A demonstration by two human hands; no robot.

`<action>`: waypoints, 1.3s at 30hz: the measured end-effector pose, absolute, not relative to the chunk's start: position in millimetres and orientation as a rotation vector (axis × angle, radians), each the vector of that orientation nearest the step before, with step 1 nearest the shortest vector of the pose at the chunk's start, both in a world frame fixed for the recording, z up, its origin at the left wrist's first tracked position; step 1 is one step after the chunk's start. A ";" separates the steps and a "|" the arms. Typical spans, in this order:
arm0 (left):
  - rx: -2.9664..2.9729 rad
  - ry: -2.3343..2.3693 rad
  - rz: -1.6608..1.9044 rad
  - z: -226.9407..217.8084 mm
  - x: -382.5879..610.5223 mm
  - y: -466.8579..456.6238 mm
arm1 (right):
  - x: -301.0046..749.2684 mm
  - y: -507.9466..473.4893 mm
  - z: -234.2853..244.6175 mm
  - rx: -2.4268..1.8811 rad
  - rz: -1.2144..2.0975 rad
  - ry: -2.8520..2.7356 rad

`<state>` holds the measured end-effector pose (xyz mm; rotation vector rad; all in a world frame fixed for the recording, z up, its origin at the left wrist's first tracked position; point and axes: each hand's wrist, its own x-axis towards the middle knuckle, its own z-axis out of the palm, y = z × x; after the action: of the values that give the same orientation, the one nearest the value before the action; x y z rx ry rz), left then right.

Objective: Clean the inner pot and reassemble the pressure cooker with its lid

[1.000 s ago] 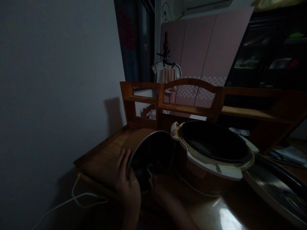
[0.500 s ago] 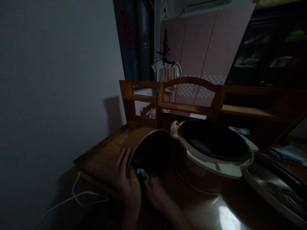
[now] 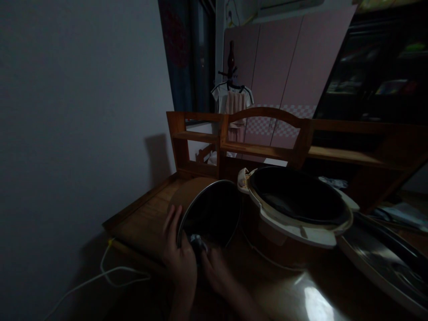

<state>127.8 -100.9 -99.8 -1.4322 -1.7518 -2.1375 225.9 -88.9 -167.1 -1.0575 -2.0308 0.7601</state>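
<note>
A round inner pot (image 3: 192,191), brownish outside and dark inside, lies tilted on the desk with its mouth toward me. My left hand (image 3: 179,254) grips its near left rim, fingers along the outer wall and thumb at the edge. At the lower part of the mouth, my right hand (image 3: 216,269) is closed on a crumpled pale cloth (image 3: 197,243) pressed near the rim. The dim light hides the cloth's exact shape and most of the pot's inside. To the right stands an open rice cooker body (image 3: 284,232) with a dark hollow inside.
The cooker's lid (image 3: 384,258) juts out at the right. A wooden shelf rack (image 3: 264,151) closes off the back of the desk (image 3: 143,218). On the left are a wall (image 3: 83,111) and a white cable (image 3: 123,269) hanging by the desk edge.
My right hand and the cloth have shifted very slightly at the pot's lower rim. The left hand, pot and cooker stay in place.
</note>
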 end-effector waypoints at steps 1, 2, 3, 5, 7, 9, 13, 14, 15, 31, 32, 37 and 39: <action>-1.432 -1.749 -2.142 -100.0 127.7 -100.8 | 226.0 -89.2 -167.2 -1.065 0.760 -2.026; -1.432 -1.746 -2.146 -100.3 127.6 -100.6 | 226.2 -89.4 -167.4 -1.071 0.770 -2.011; -1.431 -1.743 -2.151 -100.7 127.5 -100.4 | 226.3 -89.6 -167.7 -1.074 0.781 -1.997; -1.431 -1.750 -2.152 -101.4 127.3 -100.1 | 226.4 -89.7 -168.3 -1.083 0.788 -1.991; -1.422 -1.756 -2.146 -101.7 127.1 -100.0 | 226.3 -89.9 -168.1 -1.077 0.798 -1.997; -1.418 -1.756 -2.137 -101.5 126.6 -100.0 | 226.3 -90.7 -165.8 -1.076 0.808 -1.993; -1.434 -1.750 -2.134 -100.3 124.8 -100.5 | 226.2 -95.8 -153.8 -1.009 0.861 -1.978; -1.437 -1.756 -2.134 -100.1 124.5 -100.5 | 226.1 -97.6 -150.7 -0.972 0.887 -1.980; -1.439 -1.762 -2.134 -100.0 124.3 -100.5 | 225.9 -99.1 -148.3 -0.938 0.912 -1.979; -1.404 -1.734 -2.139 -105.9 113.4 -99.7 | 271.1 -73.3 -151.9 -1.266 0.261 -2.330; -1.410 -1.729 -2.137 -106.7 111.9 -98.7 | 269.1 -71.2 -152.8 -1.288 0.252 -2.321; -1.427 -1.741 -2.139 -109.1 108.0 -94.8 | 249.4 -70.7 -157.2 -1.444 0.341 -2.333; -1.433 -1.732 -2.146 -110.3 107.1 -94.9 | 241.4 -73.7 -157.4 -1.432 0.405 -2.336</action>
<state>107.1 -94.9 -110.3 -1.4329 -1.7325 -2.1463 241.4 -73.7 -157.4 -1.4318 -2.3355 0.4055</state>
